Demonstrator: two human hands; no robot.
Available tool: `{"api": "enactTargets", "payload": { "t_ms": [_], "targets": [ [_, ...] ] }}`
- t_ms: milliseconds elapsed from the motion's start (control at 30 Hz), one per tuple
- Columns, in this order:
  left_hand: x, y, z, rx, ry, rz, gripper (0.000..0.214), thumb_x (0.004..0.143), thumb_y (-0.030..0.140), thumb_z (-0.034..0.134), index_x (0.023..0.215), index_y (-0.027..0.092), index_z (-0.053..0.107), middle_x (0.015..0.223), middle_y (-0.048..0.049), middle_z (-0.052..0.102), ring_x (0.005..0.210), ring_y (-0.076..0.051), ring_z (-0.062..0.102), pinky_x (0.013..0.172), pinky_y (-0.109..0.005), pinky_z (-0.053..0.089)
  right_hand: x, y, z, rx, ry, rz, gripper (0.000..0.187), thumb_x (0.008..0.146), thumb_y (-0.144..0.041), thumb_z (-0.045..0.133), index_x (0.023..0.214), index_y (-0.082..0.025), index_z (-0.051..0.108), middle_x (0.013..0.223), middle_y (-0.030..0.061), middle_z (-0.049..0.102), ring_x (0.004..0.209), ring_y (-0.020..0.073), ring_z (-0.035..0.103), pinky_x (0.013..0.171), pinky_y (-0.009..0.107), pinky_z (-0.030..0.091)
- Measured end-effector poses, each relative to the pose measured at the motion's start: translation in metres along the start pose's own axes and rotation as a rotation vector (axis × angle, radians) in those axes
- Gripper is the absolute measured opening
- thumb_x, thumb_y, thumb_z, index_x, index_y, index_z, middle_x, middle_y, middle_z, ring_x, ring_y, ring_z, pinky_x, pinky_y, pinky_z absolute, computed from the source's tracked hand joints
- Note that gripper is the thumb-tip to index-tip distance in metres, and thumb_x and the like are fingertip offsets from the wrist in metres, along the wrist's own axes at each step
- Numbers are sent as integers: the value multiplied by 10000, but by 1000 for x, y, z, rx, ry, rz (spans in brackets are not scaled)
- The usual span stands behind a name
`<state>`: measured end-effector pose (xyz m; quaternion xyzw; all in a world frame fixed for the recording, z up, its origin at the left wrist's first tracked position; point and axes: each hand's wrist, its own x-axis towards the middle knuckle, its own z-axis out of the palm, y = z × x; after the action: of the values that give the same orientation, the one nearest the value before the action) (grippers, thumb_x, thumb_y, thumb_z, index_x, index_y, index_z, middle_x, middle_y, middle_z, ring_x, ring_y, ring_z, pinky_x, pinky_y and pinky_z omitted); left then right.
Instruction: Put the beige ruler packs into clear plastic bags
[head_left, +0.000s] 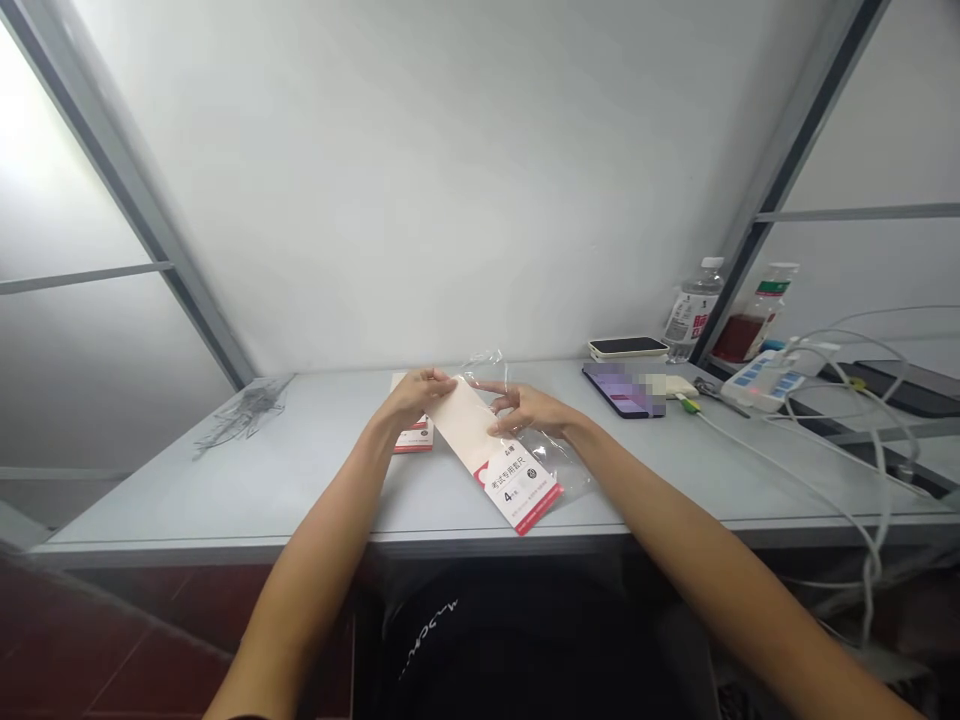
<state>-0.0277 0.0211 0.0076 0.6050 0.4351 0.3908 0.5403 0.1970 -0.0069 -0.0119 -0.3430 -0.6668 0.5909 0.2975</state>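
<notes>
A long white card with red trim and printed text point(495, 455) lies slanted on the grey table point(247, 490). My left hand point(414, 394) pinches its far end. My right hand point(529, 410) rests on the clear plastic sleeve point(555, 455) beside the card, fingers closed on the film, which crinkles up near the card's top. A second card of the same kind point(415, 436) lies flat under my left wrist.
Far right on the table are a dark phone point(621, 390), a white-edged phone point(628, 347), two bottles point(694, 310), a white power strip point(761, 378) and white cables point(847, 480). A tangle of thin dark wire point(244, 410) lies far left. Walls and metal frames surround the table.
</notes>
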Motion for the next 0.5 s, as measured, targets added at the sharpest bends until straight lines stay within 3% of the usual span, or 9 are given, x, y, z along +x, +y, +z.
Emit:
{"api": "enactTargets", "payload": {
  "t_ms": [167, 333, 500],
  "targets": [
    [4, -3, -2, -62, 8, -100, 337, 535, 308, 785, 658, 154, 511, 618, -7, 555, 529, -124, 543, 478, -245, 395, 2, 2, -1, 0, -20, 32, 884, 566, -148, 759, 1349, -303, 379, 783, -23, 610, 611, 124, 595, 534, 234, 475],
    [4, -3, -5, -37, -17, -141, 459, 538, 287, 783, 954, 176, 624, 799, -62, 653, 683, -191, 609, 573, -306, 465, -1, -2, 1, -29, 7, 28, 831, 564, -157, 762, 1317, -279, 433, 781, -18, 610, 679, 150, 617, 558, 237, 490],
    [1, -2, -3, 16, -24, -98, 244, 555, 316, 769, 662, 135, 646, 740, -76, 646, 639, -170, 583, 556, -287, 449, -2, -2, 0, -65, -2, 47, 794, 569, -164, 764, 1296, -266, 461, 791, -12, 616, 696, 153, 624, 583, 244, 500]
  ]
}}
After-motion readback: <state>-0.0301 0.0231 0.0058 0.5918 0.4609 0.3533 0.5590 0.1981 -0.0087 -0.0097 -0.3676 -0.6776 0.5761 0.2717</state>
